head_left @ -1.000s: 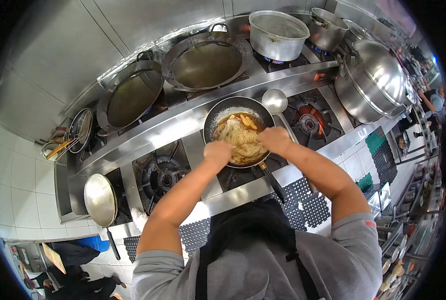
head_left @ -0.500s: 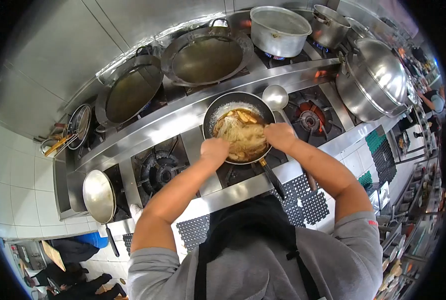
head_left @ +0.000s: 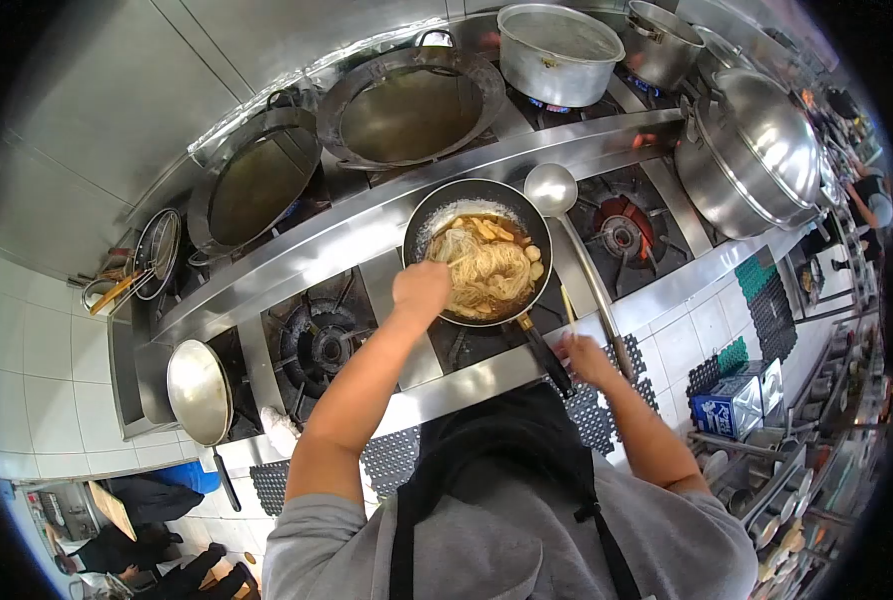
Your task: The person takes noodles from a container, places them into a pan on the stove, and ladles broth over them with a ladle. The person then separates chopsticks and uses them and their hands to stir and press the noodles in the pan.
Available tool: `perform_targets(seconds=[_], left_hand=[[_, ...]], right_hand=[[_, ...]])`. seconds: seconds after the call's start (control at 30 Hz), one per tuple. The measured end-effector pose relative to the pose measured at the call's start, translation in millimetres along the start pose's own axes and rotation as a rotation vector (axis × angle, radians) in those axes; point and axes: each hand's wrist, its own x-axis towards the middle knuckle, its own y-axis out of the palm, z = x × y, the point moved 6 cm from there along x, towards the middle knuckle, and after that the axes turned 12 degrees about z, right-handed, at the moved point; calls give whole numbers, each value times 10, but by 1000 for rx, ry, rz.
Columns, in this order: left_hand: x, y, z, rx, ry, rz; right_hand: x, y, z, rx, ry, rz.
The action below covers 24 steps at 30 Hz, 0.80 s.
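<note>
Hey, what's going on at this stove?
Someone is handling noodles in a black frying pan. The left hand, over the pan's left rim, holds a thin stick at the noodles. The right hand, just right of the pan handle, holds a second stick clear of the food. A ladle lies right of the pan.

This is a working restaurant-style kitchen, too heavily equipped for a home. A long steel range (head_left: 342, 275) crosses the frame with burners in two rows, a frying pan (head_left: 423, 218) of noodles (head_left: 497, 272) at the centre. Wide woks (head_left: 492, 95) of liquid sit in the upper left, and a big pot (head_left: 557, 85) over blue flame and a domed steamer (head_left: 737, 170) fill the upper right. Metal wall panels (head_left: 97, 120), white tiles (head_left: 47, 405), perforated floor mats (head_left: 772, 315) and crowded racks (head_left: 767, 520) complete it.
</note>
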Motion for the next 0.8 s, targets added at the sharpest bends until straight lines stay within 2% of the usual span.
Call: perform_targets(seconds=[0.03,0.07,0.1,0.17,0.3,0.37,0.4,0.57,0.73,0.8], left_hand=[[40,70,-44,5,0,4],[94,125,-93,18,3,7],[133,140,-137,31,5,11],[33,-123,-205,48,0,32],[-53,-317,-266,-27,-119,25],[-15,-46,-538,86,77,27],[66,177,-570,137,105,32],[234,-8,-567,205,104,17],[99,-137,-579,147,-7,48],[266,44,-510,163,0,67]], right_hand=[[-60,145,244,-210,-288,-8],[-124,347,18,377,93,199],[-73,419,-99,352,105,259],[-255,493,188,454,39,189],[-339,513,303,401,59,169],[-335,548,227,393,47,130],[-347,547,226,407,34,151],[-453,514,246,338,46,192],[-421,529,194,365,16,209],[-446,505,222,332,17,210]])
